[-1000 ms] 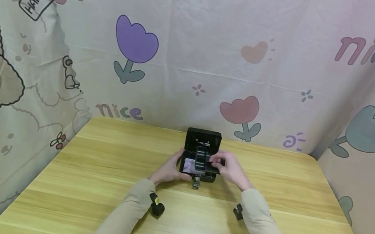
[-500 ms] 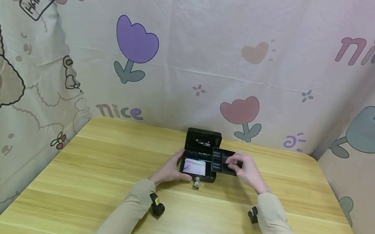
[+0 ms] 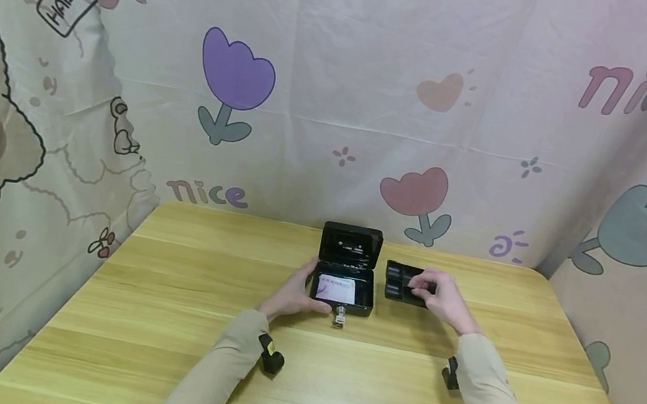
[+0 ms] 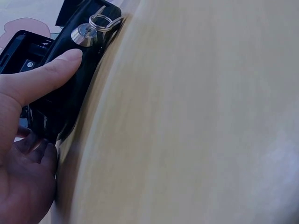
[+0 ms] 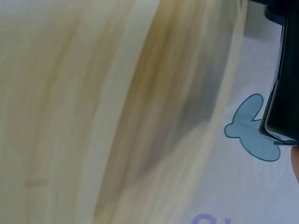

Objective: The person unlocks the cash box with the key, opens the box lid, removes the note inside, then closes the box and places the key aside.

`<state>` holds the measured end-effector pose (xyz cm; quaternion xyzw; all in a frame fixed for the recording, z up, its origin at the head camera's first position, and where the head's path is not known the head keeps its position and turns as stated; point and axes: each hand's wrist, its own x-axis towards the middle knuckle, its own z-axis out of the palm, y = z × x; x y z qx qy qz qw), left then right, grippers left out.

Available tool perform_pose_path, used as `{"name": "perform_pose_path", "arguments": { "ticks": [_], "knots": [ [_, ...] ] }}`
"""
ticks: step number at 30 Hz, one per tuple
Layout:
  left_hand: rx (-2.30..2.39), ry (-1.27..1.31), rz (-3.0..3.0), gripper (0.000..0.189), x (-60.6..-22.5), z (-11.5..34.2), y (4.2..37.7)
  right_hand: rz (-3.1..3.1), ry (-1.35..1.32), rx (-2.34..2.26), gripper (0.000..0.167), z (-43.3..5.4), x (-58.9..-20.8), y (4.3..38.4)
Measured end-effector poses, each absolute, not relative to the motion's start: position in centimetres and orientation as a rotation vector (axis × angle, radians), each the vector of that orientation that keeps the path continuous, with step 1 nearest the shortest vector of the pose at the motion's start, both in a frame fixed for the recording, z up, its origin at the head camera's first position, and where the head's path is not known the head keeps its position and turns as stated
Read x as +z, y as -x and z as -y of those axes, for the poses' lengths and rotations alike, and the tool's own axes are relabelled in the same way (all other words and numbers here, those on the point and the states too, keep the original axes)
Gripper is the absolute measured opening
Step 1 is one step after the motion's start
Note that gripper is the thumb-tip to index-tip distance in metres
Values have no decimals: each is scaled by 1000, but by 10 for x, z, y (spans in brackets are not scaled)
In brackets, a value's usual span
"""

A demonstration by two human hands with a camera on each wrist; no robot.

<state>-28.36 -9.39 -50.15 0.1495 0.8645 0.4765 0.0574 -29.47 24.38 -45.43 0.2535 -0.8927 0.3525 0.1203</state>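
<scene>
A small black cash box (image 3: 364, 296) stands with its lid (image 3: 350, 244) raised at the back of the table. Printed paper slips like banknotes (image 3: 336, 289) lie inside. My left hand (image 3: 289, 295) grips the box's left front corner; in the left wrist view its thumb (image 4: 51, 77) lies along the front, beside the lock (image 4: 84, 35) with its key ring (image 4: 99, 23). To the right of the box, my right hand (image 3: 441, 299) pinches a black compartment tray (image 3: 397, 280). Only an edge of the tray (image 5: 286, 102) shows in the right wrist view, with most of that hand out of frame.
The wooden table (image 3: 321, 397) reaches back to a printed cloth (image 3: 330, 88) hanging just behind the box. A second cloth side (image 3: 637, 301) borders the right. Dark wrist cameras (image 3: 271, 360) sit on both sleeves.
My right hand has carried the tray rightwards from over the box to beside it, uncovering the paper slips. The left hand keeps its place on the box.
</scene>
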Motion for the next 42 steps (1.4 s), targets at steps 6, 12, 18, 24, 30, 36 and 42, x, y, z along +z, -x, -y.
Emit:
{"name": "perform_pose_path", "arguments": {
  "ticks": [6, 12, 18, 24, 30, 36, 42],
  "knots": [
    [1459, -457, -2617, 120, -502, 93, 283, 2679, -714, 1004, 13, -248, -458, 298],
    [1438, -444, -2632, 119, -501, 93, 283, 2721, -710, 1008, 13, -251, -462, 304],
    [1426, -451, -2643, 119, -502, 94, 283, 2752, -722, 1019, 13, -253, -466, 311],
    [1423, -471, -2644, 119, -502, 94, 283, 2785, -716, 1036, 15, -253, -468, 314],
    [1426, -480, -2642, 119, -502, 94, 283, 2797, -718, 1054, 15, -254, -470, 316],
    [1432, -471, -2638, 119, -501, 94, 283, 2815, -720, 1062, 15, -254, -473, 319],
    [1459, -474, -2619, 120, -501, 93, 282, 2823, -736, 1061, 14, -254, -476, 322]
  ]
}}
